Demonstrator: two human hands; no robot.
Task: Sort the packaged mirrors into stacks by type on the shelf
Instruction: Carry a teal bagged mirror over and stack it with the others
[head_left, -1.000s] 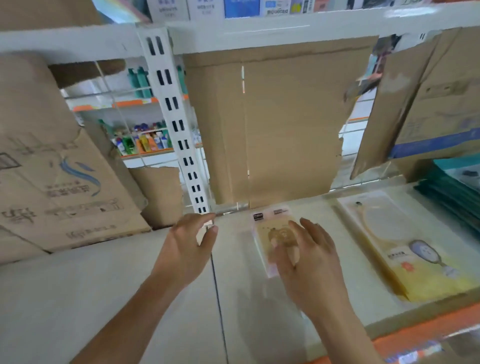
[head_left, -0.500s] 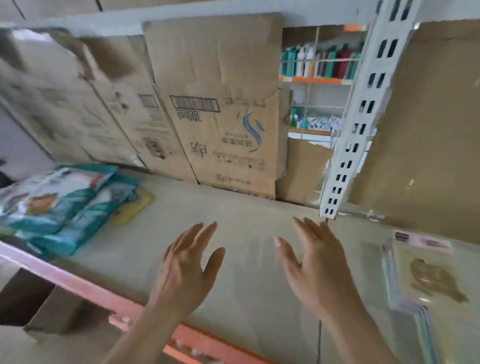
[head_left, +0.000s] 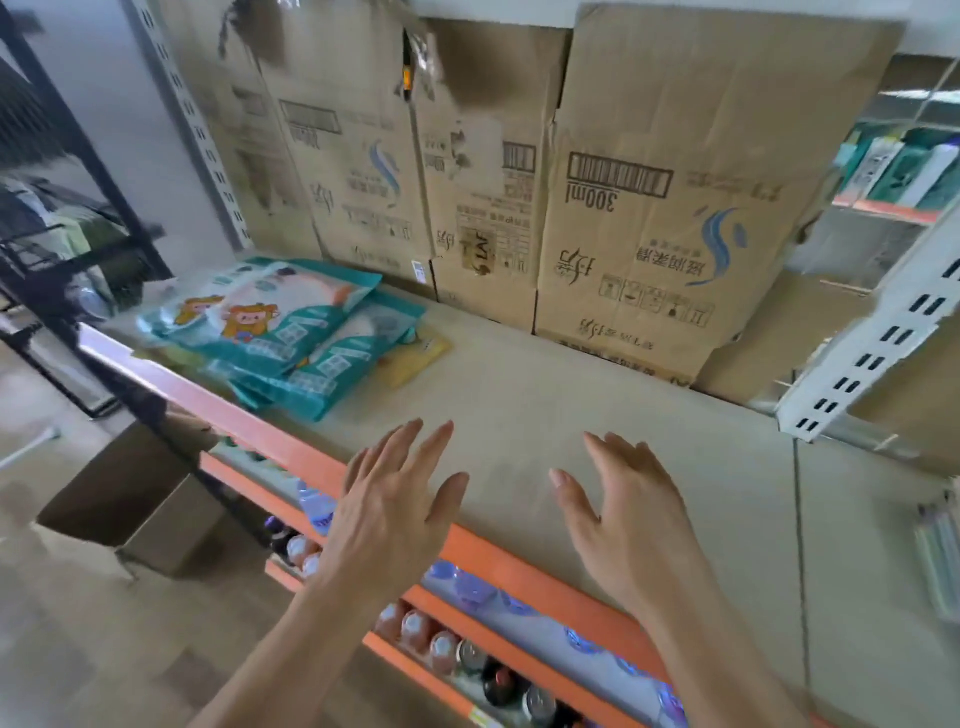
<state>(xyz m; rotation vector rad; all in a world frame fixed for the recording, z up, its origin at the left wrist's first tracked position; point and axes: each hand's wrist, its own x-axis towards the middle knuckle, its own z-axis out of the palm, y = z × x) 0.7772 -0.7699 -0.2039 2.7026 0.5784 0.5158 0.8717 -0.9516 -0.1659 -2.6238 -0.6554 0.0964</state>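
Fingers (head_left: 410, 447) of left hand (head_left: 389, 519) were spread straight, empty, over shelf (head_left: 545, 395) front edge; teal packaged mirrors (head_left: 280, 332) lay well apart, up-left of them. Right hand (head_left: 634, 519) was equally open, empty. Blurred pale package stack (head_left: 940, 561) sat far right.

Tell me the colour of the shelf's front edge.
Orange. The front edge shows best in the head view.

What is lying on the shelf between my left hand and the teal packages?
Nothing: in the head view, only bare shelf board separates the left hand from the teal packages.
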